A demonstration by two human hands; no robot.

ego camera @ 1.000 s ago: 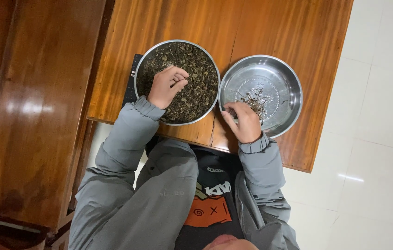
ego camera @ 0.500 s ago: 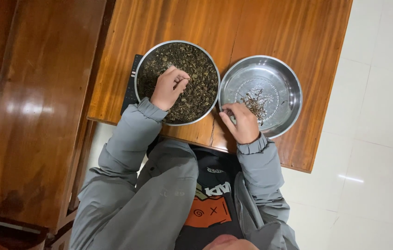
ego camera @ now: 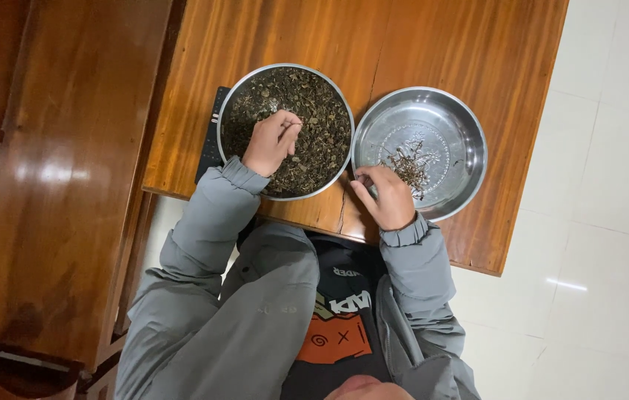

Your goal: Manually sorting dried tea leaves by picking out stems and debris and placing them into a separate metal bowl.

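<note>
A person in a grey padded jacket point(ego camera: 255, 296) leans over a reddish-brown wooden table point(ego camera: 418, 44), both hands at work between two round steel bowls set side by side near the table's front edge. The right hand point(ego camera: 387, 196) rests at the near rim of the shallow, shiny steel bowl point(ego camera: 462, 126), fingers curled and pinched together — what they grip, if anything, cannot be made out. Just beyond its fingertips lies a small heap of thin dry brown stems point(ego camera: 407, 163), scattered without one clear direction on the bowl's bare floor. The left hand point(ego camera: 273, 141) is loosely clenched, fingers dug into the dark dried leaves point(ego camera: 322, 118) that fill the deeper steel bowl point(ego camera: 231, 104) almost to its rim — a crumbled, mottled green-brown mass. The two bowls' rims touch or nearly so. A flat black object point(ego camera: 209, 141) peeps out from under the full bowl's left side.
</note>
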